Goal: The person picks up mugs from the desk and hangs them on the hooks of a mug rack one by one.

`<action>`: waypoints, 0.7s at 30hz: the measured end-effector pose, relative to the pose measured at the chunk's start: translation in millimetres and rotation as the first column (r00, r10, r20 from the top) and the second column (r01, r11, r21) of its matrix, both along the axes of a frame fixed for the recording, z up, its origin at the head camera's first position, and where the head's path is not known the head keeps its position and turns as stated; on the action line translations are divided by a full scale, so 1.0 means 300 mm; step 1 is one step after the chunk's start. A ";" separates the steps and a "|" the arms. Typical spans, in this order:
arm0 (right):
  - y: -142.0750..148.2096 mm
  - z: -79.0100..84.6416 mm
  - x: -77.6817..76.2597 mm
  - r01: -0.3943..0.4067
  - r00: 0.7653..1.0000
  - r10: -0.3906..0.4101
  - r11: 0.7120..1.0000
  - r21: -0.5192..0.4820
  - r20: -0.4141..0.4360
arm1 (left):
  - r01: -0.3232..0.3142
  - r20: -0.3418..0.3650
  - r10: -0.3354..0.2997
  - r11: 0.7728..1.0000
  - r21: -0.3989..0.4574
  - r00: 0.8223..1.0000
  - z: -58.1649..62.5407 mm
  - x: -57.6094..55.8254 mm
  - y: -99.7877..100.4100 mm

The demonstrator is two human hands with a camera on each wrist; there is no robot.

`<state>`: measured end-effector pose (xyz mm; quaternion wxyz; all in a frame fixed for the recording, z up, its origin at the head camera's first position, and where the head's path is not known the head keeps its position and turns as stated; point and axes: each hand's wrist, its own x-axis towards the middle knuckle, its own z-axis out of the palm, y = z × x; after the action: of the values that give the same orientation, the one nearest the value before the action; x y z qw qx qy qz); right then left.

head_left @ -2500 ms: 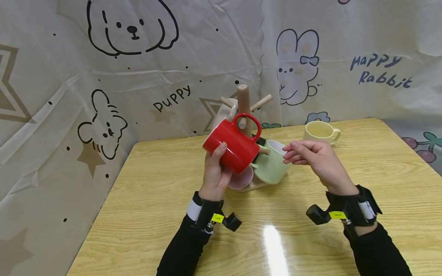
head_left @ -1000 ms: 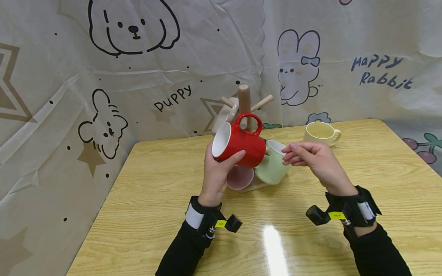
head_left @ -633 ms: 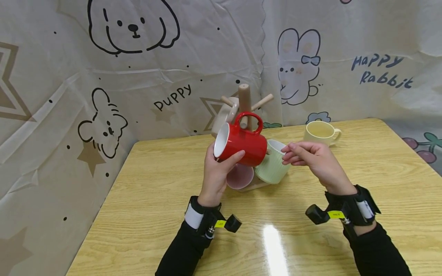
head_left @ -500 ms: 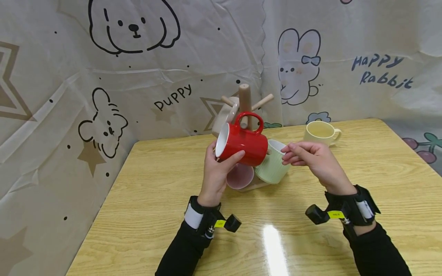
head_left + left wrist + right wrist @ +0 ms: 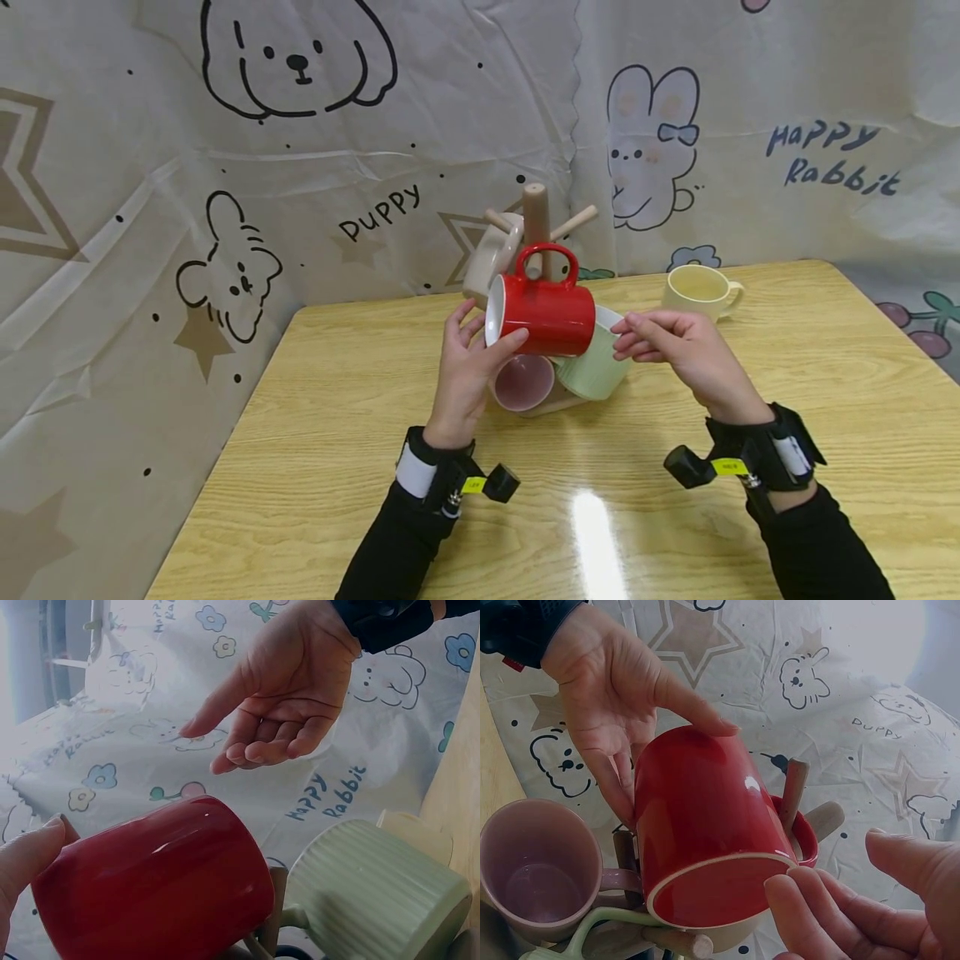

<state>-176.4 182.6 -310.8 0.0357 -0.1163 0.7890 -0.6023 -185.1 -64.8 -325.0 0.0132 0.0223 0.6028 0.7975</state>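
A red mug (image 5: 546, 315) lies on its side in front of the wooden mug rack (image 5: 536, 212), white mouth to the left and handle up. A rack peg shows through its handle in the right wrist view. At the mouth end, my left hand (image 5: 463, 375) has its fingers spread behind the rim and its thumb along the lower side; whether every fingertip touches is hidden. My right hand (image 5: 675, 346) hovers in front of the light green mug (image 5: 596, 364), fingers loosely bent and holding nothing. A pink mug (image 5: 522, 384) sits low on the rack, partly covered by the red one.
A whitish mug (image 5: 491, 258) hangs at the rack's upper left. Farther back on the right, a yellow cup (image 5: 697, 289) stands upright on the wooden table (image 5: 337, 467). A patterned cloth (image 5: 375, 100) rises behind the table.
The red mug has shifted right and turned nearly level, its mouth facing more to the side. My left fingers have spread and show beyond the rim. The right hand has stayed put.
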 end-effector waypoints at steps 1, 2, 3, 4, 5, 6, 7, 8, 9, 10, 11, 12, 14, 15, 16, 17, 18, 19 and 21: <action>0.001 0.000 0.000 -0.001 1.000 0.001 1.000 -0.001 0.000 | 0.002 -0.002 -0.002 1.000 -0.004 1.000 0.001 0.000 -0.002; 0.001 -0.001 0.000 -0.001 1.000 0.001 1.000 -0.002 0.000 | 0.006 -0.003 -0.006 1.000 -0.009 1.000 0.001 0.000 -0.004; 0.001 -0.001 0.000 -0.001 1.000 0.001 1.000 -0.003 -0.001 | 0.008 -0.005 -0.008 1.000 -0.016 1.000 0.002 0.000 -0.007; 0.001 -0.001 0.000 -0.002 1.000 0.002 1.000 -0.004 -0.001 | 0.008 -0.006 -0.009 1.000 -0.027 1.000 0.002 0.001 -0.009; 0.001 -0.001 0.000 -0.003 1.000 0.003 1.000 -0.006 -0.001 | 0.010 -0.007 -0.010 0.999 -0.035 1.000 0.003 0.001 -0.012; 0.002 -0.001 0.000 -0.003 1.000 0.003 1.000 -0.008 -0.002 | 0.011 -0.008 -0.011 0.999 -0.044 1.000 0.003 0.001 -0.015; 0.002 0.000 0.000 -0.003 1.000 0.003 1.000 -0.009 -0.003 | 0.012 -0.008 -0.012 0.999 -0.053 1.000 0.003 0.001 -0.018; 0.003 0.000 0.000 -0.003 1.000 0.003 1.000 -0.010 -0.005 | 0.014 -0.009 -0.015 0.998 -0.058 1.000 0.003 0.001 -0.021; 0.003 0.000 0.001 -0.003 1.000 0.003 1.000 -0.011 -0.007 | 0.016 -0.009 -0.017 0.998 -0.062 1.000 0.003 0.002 -0.024; 0.004 -0.001 0.001 -0.004 1.000 0.004 1.000 -0.015 -0.010 | 0.020 -0.009 -0.021 0.998 -0.065 1.000 0.003 0.003 -0.028; 0.005 -0.001 0.001 -0.007 1.000 0.007 1.000 -0.018 -0.013 | 0.023 -0.006 -0.024 0.997 -0.069 1.000 0.003 0.004 -0.032; 0.006 -0.001 0.000 -0.008 1.000 0.008 1.000 -0.021 -0.016 | 0.026 -0.002 -0.026 0.997 -0.074 1.000 0.003 0.005 -0.037; 0.009 -0.002 0.000 -0.012 1.000 0.012 1.000 -0.027 -0.024 | 0.033 0.002 -0.033 0.995 -0.094 0.999 0.008 0.009 -0.050; 0.011 -0.002 -0.001 -0.014 0.999 0.013 0.999 -0.030 -0.029 | 0.036 0.005 -0.036 0.993 -0.109 0.999 0.013 0.009 -0.059; 0.012 -0.001 -0.001 -0.014 0.999 0.013 0.999 -0.035 -0.034 | 0.039 0.010 -0.038 0.992 -0.124 0.999 0.019 0.009 -0.070; 0.015 -0.001 -0.002 -0.012 0.999 0.011 0.999 -0.036 -0.039 | 0.039 0.014 -0.037 0.990 -0.138 0.999 0.026 0.008 -0.085; 0.017 0.000 -0.002 -0.010 0.999 0.008 0.999 -0.039 -0.043 | 0.036 0.012 -0.035 0.988 -0.150 0.999 0.035 0.008 -0.101; 0.021 0.001 -0.002 -0.008 0.999 0.006 0.999 -0.043 -0.047 | 0.036 0.010 -0.035 0.987 -0.156 0.999 0.044 0.006 -0.121; 0.029 0.003 -0.001 0.000 0.998 -0.003 0.999 -0.048 -0.058 | 0.024 0.006 -0.024 0.988 -0.154 1.000 0.060 0.001 -0.166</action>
<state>-176.7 191.4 -309.7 0.0096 -0.1338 0.7750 -0.6176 -184.7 -114.5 -306.8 0.0257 0.0267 0.6621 0.7485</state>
